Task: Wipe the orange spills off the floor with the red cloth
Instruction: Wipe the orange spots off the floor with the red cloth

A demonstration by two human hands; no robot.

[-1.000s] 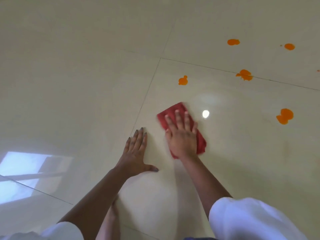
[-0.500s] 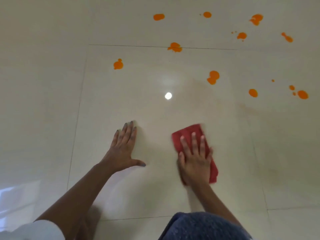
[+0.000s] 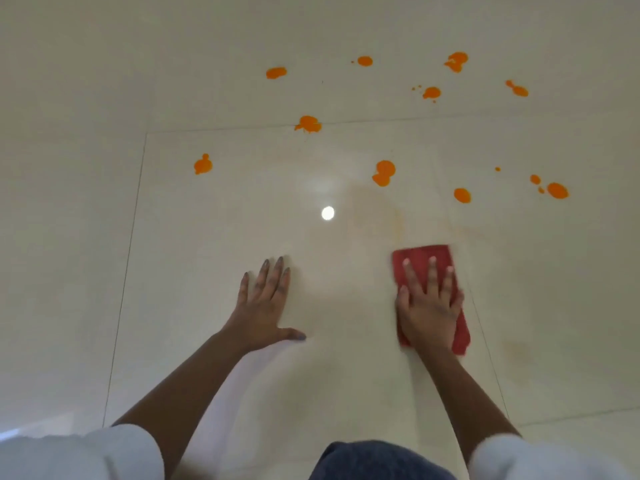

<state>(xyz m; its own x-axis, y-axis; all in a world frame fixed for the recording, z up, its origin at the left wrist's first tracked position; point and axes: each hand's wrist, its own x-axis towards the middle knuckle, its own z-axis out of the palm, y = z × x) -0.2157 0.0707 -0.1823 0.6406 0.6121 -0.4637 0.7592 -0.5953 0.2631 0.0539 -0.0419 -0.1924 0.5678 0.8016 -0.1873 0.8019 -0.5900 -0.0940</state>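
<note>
Cloth: red cloth [image 3: 420, 258] folded flat on floor [image 3: 69, 237], beside right seam of big tile [image 3: 225, 237], toward the person's end.
Right hand: right hand [image 3: 427, 311] flat on top of cloth, fingers [image 3: 431, 275] straight and spread, pressing down, not clutching.
Left hand: left hand [image 3: 265, 306] palm down on bare floor, well left of cloth, fingers released, holding nothing.
Spills: orange spills [image 3: 383, 173] scattered toward far side of floor, apart from cloth; faint orange smear [image 3: 398, 220] just beyond it.
Handling: likely light, soft, limp; should slide easily on glossy tile, may bunch.
Hold: flat palm over middle, fingertips pinning the far edge.
</note>
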